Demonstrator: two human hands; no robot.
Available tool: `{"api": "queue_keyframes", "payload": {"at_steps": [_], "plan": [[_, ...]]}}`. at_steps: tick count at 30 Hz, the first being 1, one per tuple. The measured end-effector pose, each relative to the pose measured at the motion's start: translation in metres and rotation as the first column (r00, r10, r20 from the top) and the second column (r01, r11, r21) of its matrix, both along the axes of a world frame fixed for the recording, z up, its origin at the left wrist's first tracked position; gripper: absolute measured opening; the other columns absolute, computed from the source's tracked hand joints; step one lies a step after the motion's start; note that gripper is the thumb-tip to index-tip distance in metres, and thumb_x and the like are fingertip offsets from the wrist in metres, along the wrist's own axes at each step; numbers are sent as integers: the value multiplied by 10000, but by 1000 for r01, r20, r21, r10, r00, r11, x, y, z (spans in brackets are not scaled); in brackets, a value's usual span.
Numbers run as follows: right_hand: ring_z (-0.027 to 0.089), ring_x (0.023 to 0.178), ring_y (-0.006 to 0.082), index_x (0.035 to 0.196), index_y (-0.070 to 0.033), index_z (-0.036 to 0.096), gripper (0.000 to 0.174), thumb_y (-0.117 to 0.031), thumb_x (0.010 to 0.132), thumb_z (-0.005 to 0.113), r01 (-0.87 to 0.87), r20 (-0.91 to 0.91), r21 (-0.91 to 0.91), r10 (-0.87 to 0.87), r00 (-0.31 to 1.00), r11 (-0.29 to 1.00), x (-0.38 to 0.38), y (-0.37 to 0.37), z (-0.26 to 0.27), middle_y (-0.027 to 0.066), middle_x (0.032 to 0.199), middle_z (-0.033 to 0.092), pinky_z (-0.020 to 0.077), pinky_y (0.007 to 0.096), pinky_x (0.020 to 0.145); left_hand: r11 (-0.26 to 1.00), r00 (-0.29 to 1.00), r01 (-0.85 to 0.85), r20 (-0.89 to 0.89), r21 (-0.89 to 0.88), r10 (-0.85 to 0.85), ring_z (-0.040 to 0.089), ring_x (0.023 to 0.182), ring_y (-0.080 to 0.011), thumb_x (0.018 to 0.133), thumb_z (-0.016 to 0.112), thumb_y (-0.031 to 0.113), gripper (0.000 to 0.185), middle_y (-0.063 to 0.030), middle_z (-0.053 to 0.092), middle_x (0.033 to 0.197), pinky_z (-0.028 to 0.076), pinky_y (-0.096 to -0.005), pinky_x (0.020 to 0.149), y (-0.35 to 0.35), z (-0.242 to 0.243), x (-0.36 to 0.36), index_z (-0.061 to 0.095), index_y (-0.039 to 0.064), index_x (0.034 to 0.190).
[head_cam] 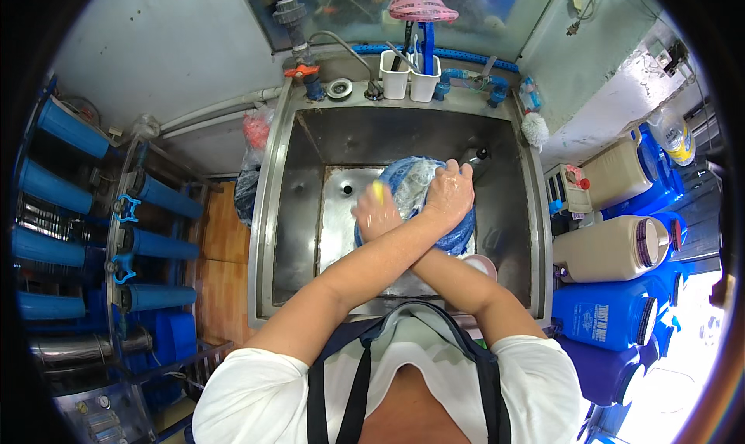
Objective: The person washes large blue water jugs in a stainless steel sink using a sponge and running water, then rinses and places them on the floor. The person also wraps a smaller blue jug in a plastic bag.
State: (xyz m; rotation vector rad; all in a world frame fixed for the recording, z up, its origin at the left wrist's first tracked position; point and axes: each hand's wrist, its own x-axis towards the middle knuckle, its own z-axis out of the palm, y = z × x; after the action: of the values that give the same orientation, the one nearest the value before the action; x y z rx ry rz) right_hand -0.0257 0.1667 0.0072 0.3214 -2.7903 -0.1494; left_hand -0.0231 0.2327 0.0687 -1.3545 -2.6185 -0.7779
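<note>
My forearms cross over a stainless steel sink point(401, 124). My left hand point(451, 188) reaches to the right side and grips a round blue plastic container point(460, 234) coated in soapy foam. Under my left forearm my right arm passes to the left. Blurred by motion, my right hand point(375, 214) holds a small yellow scrubber or sponge point(378, 192) at the container's left side. Foam point(410, 182) lies on the container between my hands. My arms hide the container's near part.
A pink-rimmed bowl point(483, 264) and a dark-capped bottle point(478, 154) are inside the sink. White holders point(395, 76) with brushes stand on the back ledge by blue pipes point(465, 74). Large jugs point(605, 313) line the right; blue filter housings point(166, 243) fill the left.
</note>
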Motion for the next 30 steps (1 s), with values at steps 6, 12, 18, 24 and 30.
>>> {"api": "queue_keyframes", "payload": {"at_steps": [6, 12, 18, 24, 30], "plan": [[597, 868, 328, 849, -51, 653, 209, -211, 740, 574, 514, 47, -381, -539, 841, 768, -67, 87, 11, 118, 875, 644, 462, 500, 788, 988, 992, 127, -8, -82, -128, 625, 894, -418, 753, 669, 170, 260, -246, 606, 967, 517, -460, 829, 4, 33, -19, 601, 29, 960], [406, 1308, 397, 1229, -44, 575, 475, -180, 776, 622, 19, -194, -443, -117, 974, 896, 30, 38, -7, 196, 1329, 507, 292, 598, 1049, 982, 986, 158, 40, 107, -163, 627, 822, -343, 663, 684, 202, 156, -96, 634, 824, 509, -451, 742, 13, -8, -126, 625, 145, 796], [440, 1287, 362, 1274, -13, 546, 403, -233, 947, 464, 236, 36, -921, -538, 843, 309, 64, 164, -85, 208, 1332, 518, 311, 427, 1101, 732, 763, 609, 25, 305, -645, 599, 790, -305, 586, 686, 142, 111, -47, 637, 774, 497, -425, 709, -9, -2, -89, 636, 160, 684], [593, 1062, 299, 1017, -89, 703, 285, -310, 871, 597, 18, 152, -746, 145, 978, 666, 6, 115, 27, 110, 1108, 663, 452, 381, 946, 231, 214, 941, 95, 246, -972, 549, 800, -293, 563, 690, 83, 190, -72, 547, 775, 472, -387, 697, -84, -7, 23, 549, 81, 689], [628, 790, 292, 771, -54, 674, 160, -211, 781, 704, -451, 127, -787, 826, 549, 420, -1, 56, 12, 89, 787, 660, 487, 392, 750, 320, 305, 922, 99, 217, -947, 573, 832, -277, 604, 687, 74, 169, -78, 556, 797, 481, -379, 721, -121, -4, 15, 558, 71, 714]]}}
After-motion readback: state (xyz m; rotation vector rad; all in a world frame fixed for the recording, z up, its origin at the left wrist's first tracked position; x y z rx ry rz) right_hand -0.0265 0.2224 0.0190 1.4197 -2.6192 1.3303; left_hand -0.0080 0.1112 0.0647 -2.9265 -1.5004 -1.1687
